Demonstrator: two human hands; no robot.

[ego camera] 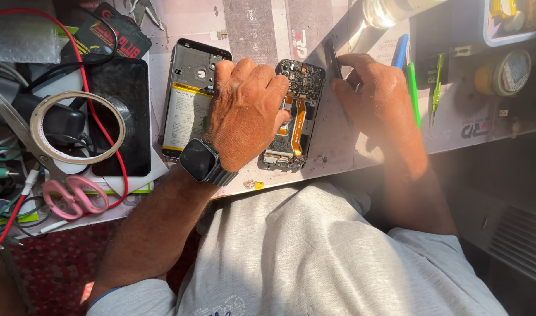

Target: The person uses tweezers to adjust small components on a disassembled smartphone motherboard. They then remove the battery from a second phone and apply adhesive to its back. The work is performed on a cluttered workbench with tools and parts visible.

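The left hand (pixel 244 111) is lying flat, fingers spread, across an opened phone (pixel 294 114) at the bench's (pixel 338 146) middle. At three o'clock of it, the right hand (pixel 376 96) is pinching a thin dark tool (pixel 331 58). A battery-side phone shell (pixel 189 96) is lying at nine o'clock.

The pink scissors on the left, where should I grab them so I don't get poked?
Best guess: take the pink scissors by their two pink loops, coming from the near table edge. The loops lie bare toward the person, while the blades run up under the tape roll, close to the red wire.
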